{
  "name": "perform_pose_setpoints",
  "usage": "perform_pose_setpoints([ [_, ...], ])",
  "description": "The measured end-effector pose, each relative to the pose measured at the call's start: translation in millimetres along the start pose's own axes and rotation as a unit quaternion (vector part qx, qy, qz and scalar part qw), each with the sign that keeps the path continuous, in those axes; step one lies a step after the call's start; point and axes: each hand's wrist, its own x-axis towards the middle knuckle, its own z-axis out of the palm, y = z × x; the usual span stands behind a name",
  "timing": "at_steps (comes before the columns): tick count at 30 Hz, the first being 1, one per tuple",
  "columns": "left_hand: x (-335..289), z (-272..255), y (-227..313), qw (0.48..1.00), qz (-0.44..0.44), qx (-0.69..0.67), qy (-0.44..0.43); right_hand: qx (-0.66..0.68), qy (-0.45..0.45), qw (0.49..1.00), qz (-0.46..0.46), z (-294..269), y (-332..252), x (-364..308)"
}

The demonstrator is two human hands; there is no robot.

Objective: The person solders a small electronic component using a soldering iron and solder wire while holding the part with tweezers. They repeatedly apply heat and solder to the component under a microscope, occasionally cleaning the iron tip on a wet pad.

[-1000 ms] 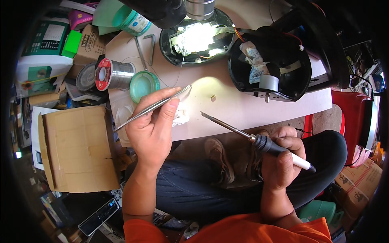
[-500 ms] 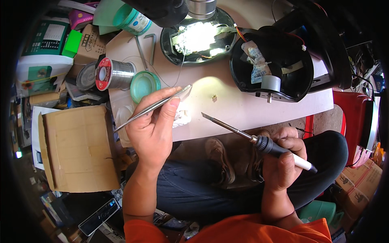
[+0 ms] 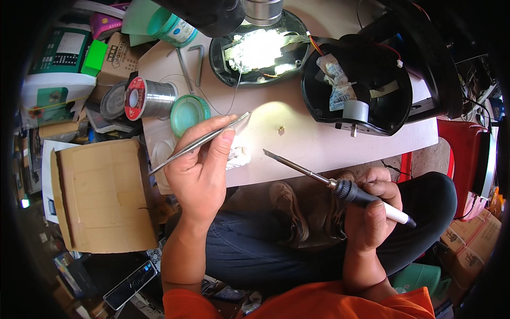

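Little has moved over the past second: the open black housing (image 3: 321,109) and a small brass-coloured part (image 3: 281,129) on the tabletop (image 3: 313,146) sit a shade further right in the view, while both hands keep their grips.

The left hand (image 3: 197,171), left of the brass-coloured part, is closed on a pair of metal tweezers (image 3: 197,143). They lie slantwise between thumb and fingers, the upper end reaching past the fingertips toward the brass-coloured part but well apart from it; the other end sticks out beyond the hand. Whether their tips are parted, I cannot tell.

Below and to the right of the brass-coloured part, the right hand (image 3: 362,222) has its fingers and thumb closed around the dark handle of a soldering iron (image 3: 345,190). The white rear end projects past the grip, and the metal shaft runs up and left, its tip just below the brass-coloured part and apart from it.

Left of that part are a green jar lid (image 3: 190,114) and, further out, a solder spool (image 3: 154,98). Above it is a black shell (image 3: 222,66) with a glaringly lit interior; the black housing, with a silver motor (image 3: 355,111), stands to its upper right.
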Motion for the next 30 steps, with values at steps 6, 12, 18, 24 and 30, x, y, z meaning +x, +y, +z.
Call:
perform_pose_setpoints([
  [6, 0, -1, 2, 1.000, -0.001, 0.008, -0.018, -0.001, 0.001, 1.000, -0.001, 0, 1, -1],
  [12, 0, -2, 1, 1.000, -0.003, -0.017, -0.012, -0.012, 0.000, 1.000, -0.002, 1, -1, 0],
  [18, 2, -7, 3, 0.999, 0.013, -0.003, -0.050, -0.008, 0.002, 1.000, 0.000, 0, 0, 0],
  [24, 6, -16, 3, 0.995, 0.047, 0.025, -0.090, -0.008, 0.003, 1.000, -0.009, 1, 0, 1],
  [30, 8, -22, 5, 0.990, 0.072, 0.053, -0.108, -0.015, 0.013, 1.000, -0.013, 2, -1, 2],
])
